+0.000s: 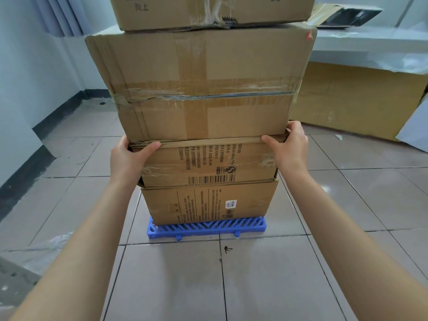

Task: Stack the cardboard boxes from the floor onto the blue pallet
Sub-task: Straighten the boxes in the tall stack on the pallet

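Note:
A stack of cardboard boxes stands on the blue pallet (208,229) on the tiled floor. The bottom box (208,205) carries a small white label. On it rests a box with a barcode (208,165). A large taped box (199,89) lies on that, and a further box (208,12) sits on top, cut off by the frame. My left hand (129,156) grips the left upper corner of the barcode box, thumb on its front. My right hand (289,144) grips its right upper corner, fingers touching the large box's lower edge.
A big flat cardboard carton (352,103) leans at the right below a white ledge (370,42). A white sheet (414,133) lies at the far right. Clear plastic wrap (39,249) lies on the floor at the left. Walls with a dark skirting run along the left.

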